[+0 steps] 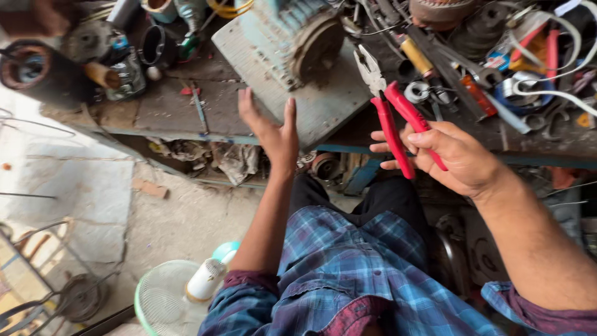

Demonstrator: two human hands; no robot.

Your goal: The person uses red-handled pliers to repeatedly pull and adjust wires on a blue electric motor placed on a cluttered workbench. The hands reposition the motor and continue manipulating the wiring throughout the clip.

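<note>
Right hand [460, 158] clamps the red pliers [395, 115], long axis pointing up-left toward the motor [292, 59]; open, empty left hand [273, 134] lies nearer it.

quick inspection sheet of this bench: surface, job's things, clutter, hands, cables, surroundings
surface: worn, dirty workbench, crowded along the back.
job's things: red-handled pliers, jaws pointing up over the bench; pale blue motor housing lying tilted on the bench.
clutter: screwdriver with yellow handle, metal rings, cans and loose parts.
grippers: right hand grips the pliers' handles; left hand open, empty, raised in front of the motor housing.
cables: white cable looped at the right; yellow one at the top.
surroundings: green-rimmed fan on the floor, rubble and scrap under the bench.
</note>
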